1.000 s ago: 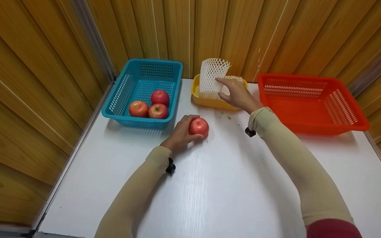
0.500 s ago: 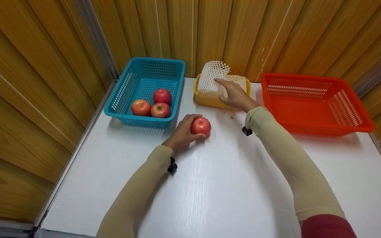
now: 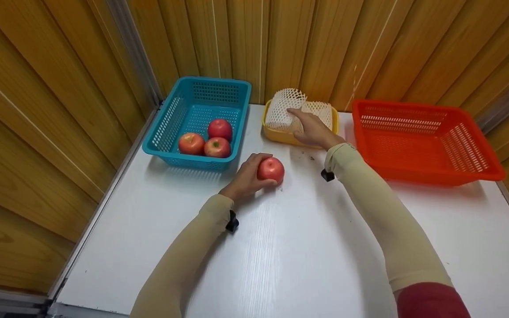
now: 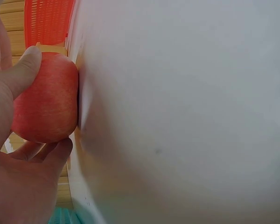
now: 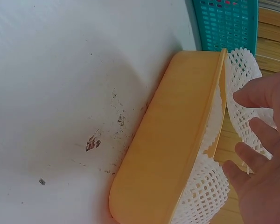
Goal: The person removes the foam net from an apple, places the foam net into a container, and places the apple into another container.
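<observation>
My left hand (image 3: 248, 176) grips a red apple (image 3: 271, 170) on the white table, left of the middle. In the left wrist view the thumb lies across one side of the apple (image 4: 49, 100) and the fingers curl at the other. My right hand (image 3: 314, 128) is over a yellow basket (image 3: 283, 136), its fingers spread apart. Beside those fingers a white foam net sleeve (image 3: 286, 108) stands partly out of the basket; whether they touch it I cannot tell. More white foam netting (image 5: 203, 191) sits in the basket's other end.
A teal basket (image 3: 157, 132) with three apples (image 3: 217, 147) stands at the back left. An empty-looking red basket (image 3: 427, 172) is at the back right. Wood-patterned walls (image 3: 245, 39) close off the back and sides. Dark specks mark the table near the yellow basket.
The foam net sleeve has sunk lower and leans into the yellow basket. My right hand stays close by it, slightly lower. My left hand keeps its hold on the apple.
</observation>
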